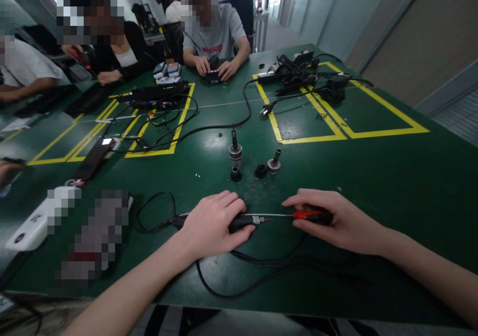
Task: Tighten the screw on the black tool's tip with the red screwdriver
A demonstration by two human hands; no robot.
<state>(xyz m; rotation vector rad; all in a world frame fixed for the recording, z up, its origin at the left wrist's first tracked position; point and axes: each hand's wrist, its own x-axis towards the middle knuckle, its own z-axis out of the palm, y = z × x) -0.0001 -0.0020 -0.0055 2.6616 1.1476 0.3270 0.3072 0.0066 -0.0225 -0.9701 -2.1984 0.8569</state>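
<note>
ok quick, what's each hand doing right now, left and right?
Left hand: closed on the black corded tool, pressing it to the table.
Right hand: closed on the screwdriver, whose shaft meets the tool's tip.

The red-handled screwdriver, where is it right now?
In the head view, the screwdriver lies low and right of centre under the right hand, its tip meeting the black corded tool that the left hand holds.

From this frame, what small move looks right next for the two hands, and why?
Probably a steady turn of the screwdriver by the right hand. Its thin shaft already lies level and meets the metal tip of the black corded tool, which the left hand pins flat on the green table.
</note>
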